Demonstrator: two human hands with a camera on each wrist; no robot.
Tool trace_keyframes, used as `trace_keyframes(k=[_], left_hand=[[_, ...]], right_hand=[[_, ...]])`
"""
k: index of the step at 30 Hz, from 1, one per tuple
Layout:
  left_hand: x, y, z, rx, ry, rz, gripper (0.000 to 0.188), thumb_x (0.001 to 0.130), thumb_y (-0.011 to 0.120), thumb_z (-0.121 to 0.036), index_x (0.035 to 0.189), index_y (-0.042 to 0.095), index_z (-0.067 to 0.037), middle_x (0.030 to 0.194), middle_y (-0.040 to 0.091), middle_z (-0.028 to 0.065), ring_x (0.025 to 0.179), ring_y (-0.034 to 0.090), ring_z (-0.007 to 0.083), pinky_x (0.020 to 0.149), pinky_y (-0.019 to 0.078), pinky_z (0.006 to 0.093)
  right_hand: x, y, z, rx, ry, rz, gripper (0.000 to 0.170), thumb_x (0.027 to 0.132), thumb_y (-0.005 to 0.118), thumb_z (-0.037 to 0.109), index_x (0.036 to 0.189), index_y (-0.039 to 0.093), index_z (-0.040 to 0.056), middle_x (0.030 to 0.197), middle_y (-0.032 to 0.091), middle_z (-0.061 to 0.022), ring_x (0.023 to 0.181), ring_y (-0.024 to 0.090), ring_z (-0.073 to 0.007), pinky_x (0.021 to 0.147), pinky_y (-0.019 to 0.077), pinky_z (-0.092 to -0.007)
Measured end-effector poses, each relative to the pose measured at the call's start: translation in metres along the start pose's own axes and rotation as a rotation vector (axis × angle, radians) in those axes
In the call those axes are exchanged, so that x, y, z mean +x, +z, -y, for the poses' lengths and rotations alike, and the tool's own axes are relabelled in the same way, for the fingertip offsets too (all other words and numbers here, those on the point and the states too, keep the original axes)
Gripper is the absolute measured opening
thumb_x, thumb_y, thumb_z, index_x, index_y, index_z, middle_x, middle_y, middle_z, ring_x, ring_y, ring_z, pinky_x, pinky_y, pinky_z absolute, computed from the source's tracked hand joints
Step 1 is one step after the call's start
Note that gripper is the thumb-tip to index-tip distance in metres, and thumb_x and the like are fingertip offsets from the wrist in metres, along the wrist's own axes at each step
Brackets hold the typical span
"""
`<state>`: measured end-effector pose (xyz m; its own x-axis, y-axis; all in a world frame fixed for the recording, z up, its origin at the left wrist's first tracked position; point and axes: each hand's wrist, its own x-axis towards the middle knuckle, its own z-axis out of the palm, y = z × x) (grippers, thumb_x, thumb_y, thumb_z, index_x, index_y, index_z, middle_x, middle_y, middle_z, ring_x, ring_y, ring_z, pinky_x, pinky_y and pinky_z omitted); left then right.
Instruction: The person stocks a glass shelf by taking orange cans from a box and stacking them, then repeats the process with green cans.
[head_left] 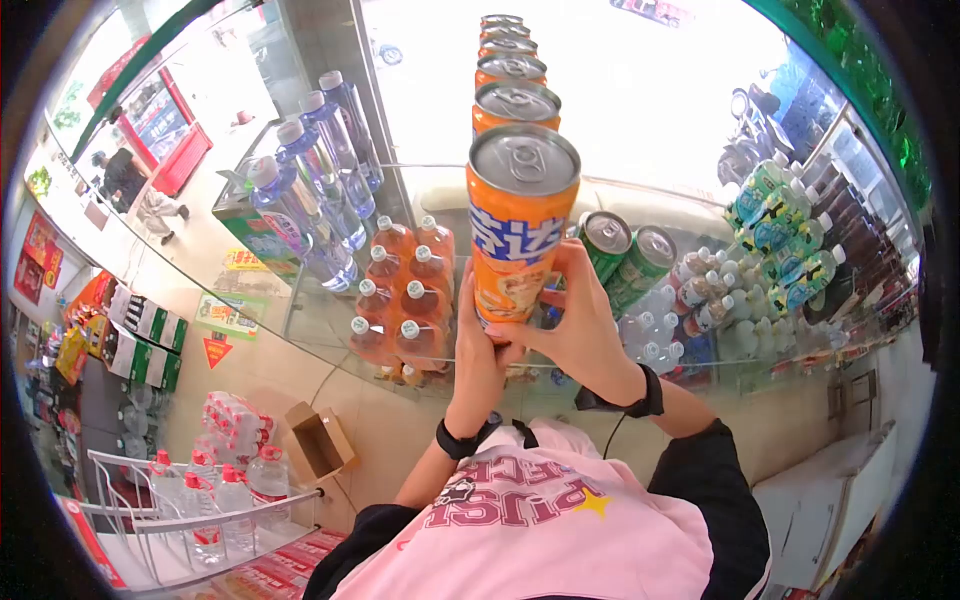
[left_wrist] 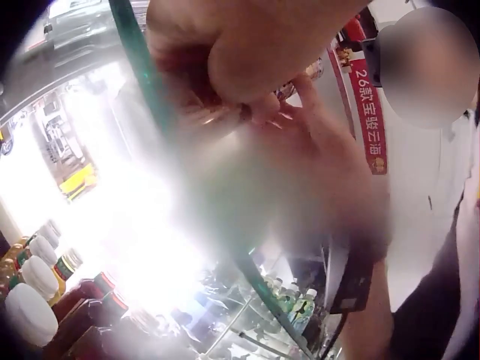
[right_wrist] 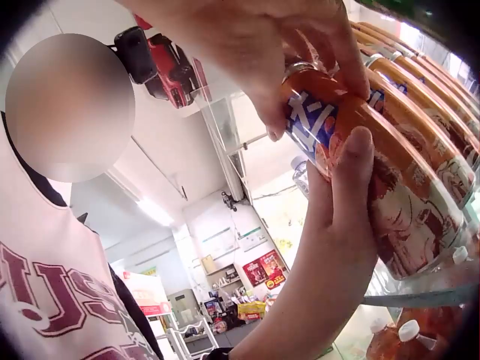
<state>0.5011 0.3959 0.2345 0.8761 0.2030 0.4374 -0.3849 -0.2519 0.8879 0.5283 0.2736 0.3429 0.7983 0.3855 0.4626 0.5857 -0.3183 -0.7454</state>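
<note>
- The front can (head_left: 525,230) is held in both hands at the near end of a row of orange cans (head_left: 517,105); it is taken here as the landmark.
- Its lower part is gripped on the right side by the curled fingers of the right hand (head_left: 582,325); its left side is held by the left hand (head_left: 480,355), whose thumb is seen pressed to it in the right wrist view.
- The row behind the front can is judged done: its cans are lined up upright, lids showing, and none is touched by a hand.
- The front can is judged to be roughly in line, but its placing is not finished, since it has not been let go.
- Its base is covered by the hands, so whether it is set down or held up cannot be told.
- Left to do, as judged: final straightening, then release. Whether more cans are to be added cannot be told.
- Green cans (head_left: 652,248) are placed just right of the front can, and orange-coloured bottles (head_left: 372,290) to its left; both groups are left untouched.
</note>
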Motion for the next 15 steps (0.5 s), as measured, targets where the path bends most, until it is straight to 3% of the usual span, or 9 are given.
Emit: trace_keyframes(k=[6,8,11,15], left_hand=[[-0.003,0.003,0.001,-0.153,-0.088,-0.056,0.082,0.072,0.064,0.005,0.14,0.018,0.003,0.127,0.045,0.0221,0.107,0.055,0.0297,0.086,0.0477,0.0354],[-0.003,0.002,0.009,-0.035,-0.005,-0.061,0.086,0.071,0.069,0.002,0.14,0.018,0.002,0.124,0.048,0.0214,0.104,0.057,0.0292,0.085,0.0486,0.0365],[0.0,-0.002,-0.001,-0.038,0.026,-0.07,0.092,0.067,0.075,-0.002,0.14,0.019,0.001,0.123,0.048,0.0213,0.104,0.057,0.0298,0.083,0.0494,0.0376],[0.005,-0.016,-0.01,-0.028,-0.008,0.017,0.096,0.063,0.079,-0.006,0.14,0.021,0.0,0.124,0.047,0.0217,0.103,0.057,0.0301,0.083,0.0489,0.0375]], right_hand=[[-0.002,0.002,-0.004,0.11,-0.01,-0.07,0.066,0.067,0.081,0.02,0.115,0.039,0.001,0.108,0.047,-0.0111,0.1,0.056,-0.0216,0.08,0.0546,-0.034],[-0.003,0.006,-0.008,0.18,-0.004,-0.112,0.061,0.068,0.08,0.022,0.113,0.042,0.0023,0.106,0.05,-0.01,0.099,0.057,-0.0205,0.079,0.0542,-0.0333],[-0.005,0.011,-0.008,0.23,0.016,-0.126,0.055,0.07,0.078,0.012,0.112,0.043,0.0036,0.115,0.049,-0.009,0.104,0.056,-0.017,0.081,0.0526,-0.0308],[-0.006,0.02,-0.007,0.233,0.011,-0.208,0.055,0.069,0.079,0.012,0.109,0.043,0.0035,0.113,0.049,-0.0091,0.103,0.056,-0.0173,0.08,0.0531,-0.0314]])
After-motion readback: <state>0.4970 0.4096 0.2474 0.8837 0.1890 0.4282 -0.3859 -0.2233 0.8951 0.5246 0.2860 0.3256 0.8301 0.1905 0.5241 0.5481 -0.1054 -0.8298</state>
